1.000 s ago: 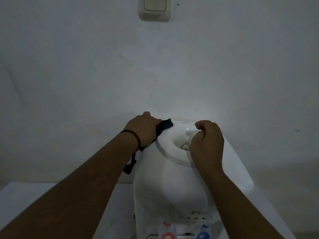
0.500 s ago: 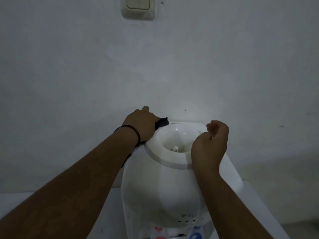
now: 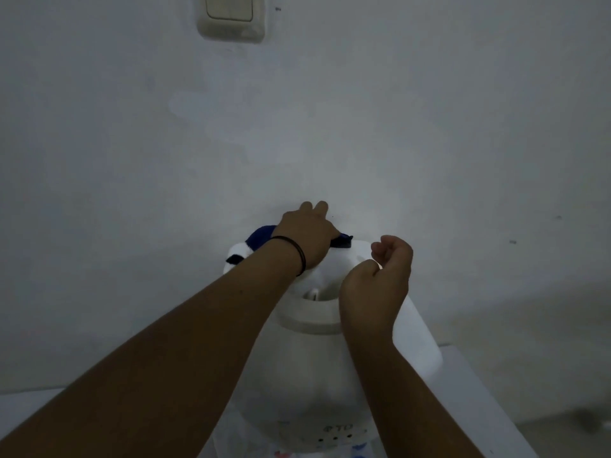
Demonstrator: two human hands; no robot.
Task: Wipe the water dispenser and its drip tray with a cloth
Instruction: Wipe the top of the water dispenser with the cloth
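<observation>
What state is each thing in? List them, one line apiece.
water dispenser: upright on the white surface, no bottle in its top well.
cloth: dark blue, bunched at the dispenser's back top edge under the left hand.
left hand: presses on the cloth.
right hand: fingers curled, holding nothing, above the dispenser's top rim.
wall switch: mounted on the wall; setting cannot be told.

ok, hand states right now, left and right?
Left hand: pressing the dark blue cloth on the dispenser top; grip cannot be told.
Right hand: fingers curled, holding nothing.
</observation>
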